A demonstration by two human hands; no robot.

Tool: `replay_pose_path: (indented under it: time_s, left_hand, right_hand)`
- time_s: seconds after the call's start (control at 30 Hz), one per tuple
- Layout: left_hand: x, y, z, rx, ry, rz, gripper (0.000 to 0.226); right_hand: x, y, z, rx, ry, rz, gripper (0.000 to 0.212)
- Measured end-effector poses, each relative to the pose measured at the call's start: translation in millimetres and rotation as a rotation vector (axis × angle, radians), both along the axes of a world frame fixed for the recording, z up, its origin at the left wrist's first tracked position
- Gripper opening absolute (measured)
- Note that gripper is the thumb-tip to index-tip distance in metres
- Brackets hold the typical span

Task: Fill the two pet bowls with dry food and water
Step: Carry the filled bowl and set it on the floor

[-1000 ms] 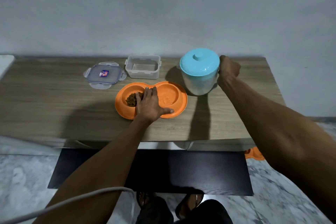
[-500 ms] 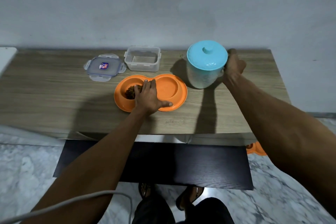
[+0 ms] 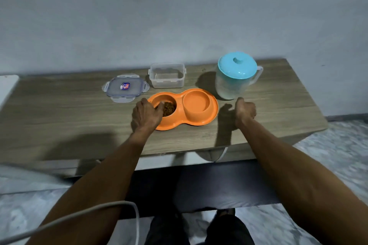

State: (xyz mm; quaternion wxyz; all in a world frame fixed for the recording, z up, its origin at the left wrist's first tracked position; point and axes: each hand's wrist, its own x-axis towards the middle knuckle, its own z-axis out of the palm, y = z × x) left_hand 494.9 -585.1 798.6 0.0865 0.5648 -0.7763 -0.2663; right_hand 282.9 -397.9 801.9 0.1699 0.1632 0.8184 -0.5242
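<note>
Right hand (image 3: 245, 110) now off upright jug (image 3: 235, 77).

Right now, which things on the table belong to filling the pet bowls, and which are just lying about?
For the job:
double pet bowl, dry food in its left side
jug with blue lid
food box, open and looking empty

Lying about:
box lid, flat on the table
white cable near the floor

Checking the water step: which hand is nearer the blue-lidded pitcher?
The right hand. It sits loosely closed on the table just in front of the pitcher, not touching it. The left hand is farther away, at the kibble-filled bowl.
</note>
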Motion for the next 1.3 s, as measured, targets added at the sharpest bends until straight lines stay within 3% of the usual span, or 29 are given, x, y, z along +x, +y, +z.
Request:
replay_pose_path:
  time_s: [0.13,0.27,0.43,0.6,1.03,1.3]
  left_hand:
    - [15.2,-19.3,-5.5,0.174,-0.045,0.052,0.073]
    - [17.2,-24.4,-4.6,0.213,-0.056,0.059,0.064]
    - [19.0,-23.5,-4.3,0.268,-0.019,0.094,0.056]
    - [21.2,-9.4,-15.8,0.289,-0.018,0.096,0.061]
    - [-37.6,143.7,27.0,0.289,0.111,-0.009,0.048]
    - [-116.5,294.4,49.5,0.231,0.12,-0.084,0.052]
  right_hand:
    - [34.4,-22.1,-2.8,0.139,0.037,0.215,0.063]
    - [44.5,-36.1,-14.6,0.234,0.03,0.303,0.078]
    - [57.1,-39.2,-4.2,0.233,0.022,0.288,0.053]
    - [65.2,-15.8,-1.7,0.258,0.03,0.249,0.055]
    - [33.7,153.0,11.1,0.128,0.109,0.107,0.041]
    - [-34.5,315.3,34.8,0.095,0.142,0.024,0.061]
